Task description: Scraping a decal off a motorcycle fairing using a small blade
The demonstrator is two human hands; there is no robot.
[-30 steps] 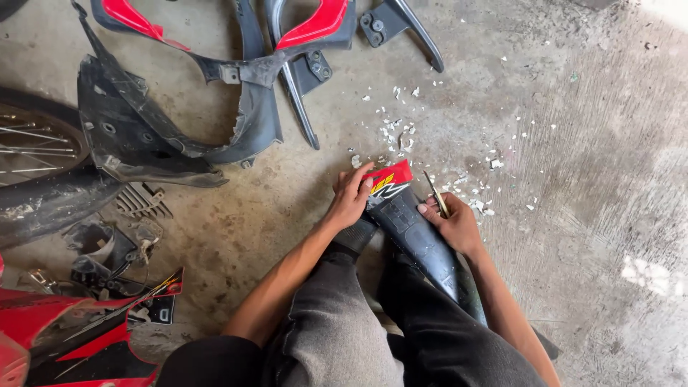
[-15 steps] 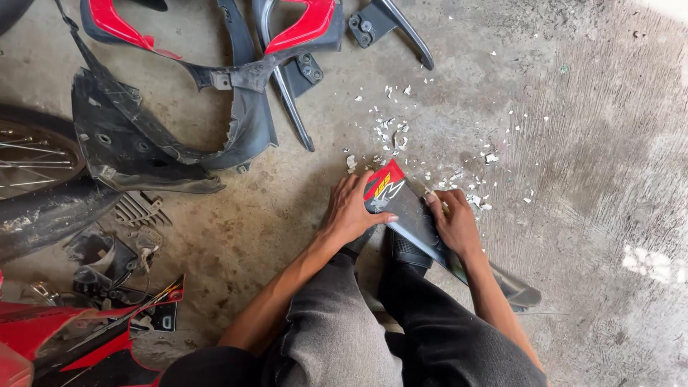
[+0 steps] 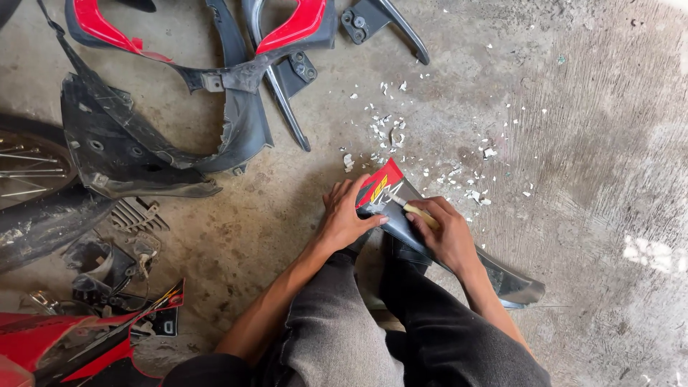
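Observation:
A black plastic motorcycle fairing panel [image 3: 502,276] with a red decal tip [image 3: 383,185] lies on the concrete floor in front of my knees. My left hand [image 3: 344,215] presses down on the panel's left side beside the decal. My right hand [image 3: 444,233] grips a small pale-handled scraper [image 3: 412,210] whose tip rests against the decal. White flakes [image 3: 387,132] are scattered on the floor beyond the panel.
Black and red body panels [image 3: 236,79] lie at the back left, with a black bracket [image 3: 380,21] further back. A spoked wheel [image 3: 29,168] and red bodywork [image 3: 64,344] sit at the left. Bare concrete [image 3: 602,143] spreads to the right.
The panel has been laid flatter, its long end swung out to the right. Both hands have stayed on the decal end, the right one working the scraper.

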